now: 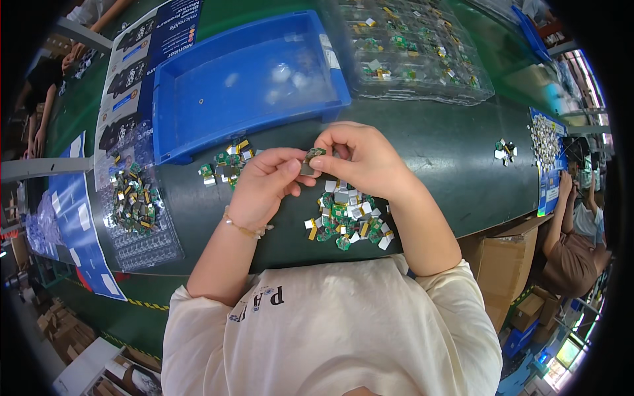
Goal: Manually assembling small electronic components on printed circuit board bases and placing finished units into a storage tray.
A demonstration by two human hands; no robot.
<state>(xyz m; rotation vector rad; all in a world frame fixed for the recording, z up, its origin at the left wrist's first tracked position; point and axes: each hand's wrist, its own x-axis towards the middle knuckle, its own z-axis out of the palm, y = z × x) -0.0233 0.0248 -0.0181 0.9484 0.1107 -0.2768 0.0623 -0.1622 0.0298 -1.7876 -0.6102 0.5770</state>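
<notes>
Between both hands, over the dark green table, is a small green circuit board (315, 154) with a grey flat piece (306, 169) at its lower side. My left hand (271, 177) pinches it between thumb and fingers from the left. From the right, my right hand (353, 156) grips the same board with thumb and forefinger. Just below my hands lies a heap of small circuit boards (344, 214) with white and silver flat pieces. A smaller cluster of similar boards (228, 162) lies left of my left hand, partly hidden behind it.
A blue plastic bin (244, 86) stands beyond my hands. Stacked clear trays (422, 56) with boards are at the far right. At left, a clear blister tray (148, 244) carries a board pile (134, 201). A cardboard box (505, 264) stands right; another person (571, 257) sits beyond.
</notes>
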